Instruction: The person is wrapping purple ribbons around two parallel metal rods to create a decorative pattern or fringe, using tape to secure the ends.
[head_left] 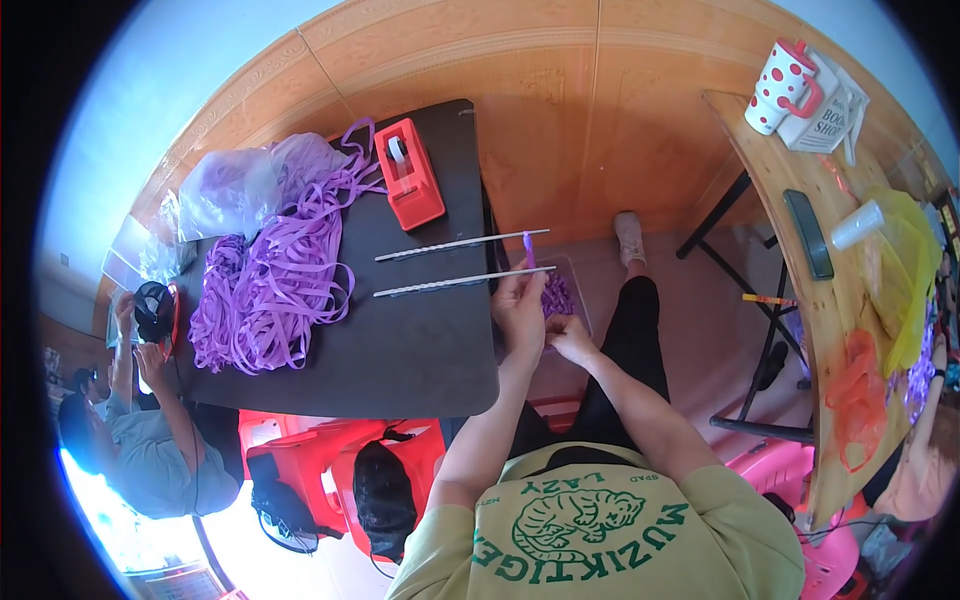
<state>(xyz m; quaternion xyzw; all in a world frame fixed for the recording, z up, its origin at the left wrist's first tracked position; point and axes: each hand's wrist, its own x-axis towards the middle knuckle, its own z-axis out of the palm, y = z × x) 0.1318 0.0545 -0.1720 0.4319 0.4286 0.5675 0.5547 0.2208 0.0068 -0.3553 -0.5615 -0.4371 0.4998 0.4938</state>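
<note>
Two thin metal rods (pixel 463 246) stick out side by side past the right edge of the dark table (pixel 420 350). A short purple ribbon (pixel 528 243) spans their free ends. My left hand (pixel 518 312) is closed at the nearer rod's tip, its fingers pinching the ribbon there. Just right of it and lower, my right hand (pixel 570 338) has its fingers curled together; what they hold is too small to make out. Under both hands is a clear bin (pixel 588 310) with purple ribbon pieces (pixel 560 290) inside, partly covered by my left hand.
A big heap of purple ribbon (pixel 270 290) and plastic bags (pixel 230 190) cover the table's left part, beside a red tape dispenser (pixel 410 175). A wooden table (pixel 740 115) at right bears a dotted cup (pixel 780 88) and a phone (pixel 808 235). Other people sit far left and right.
</note>
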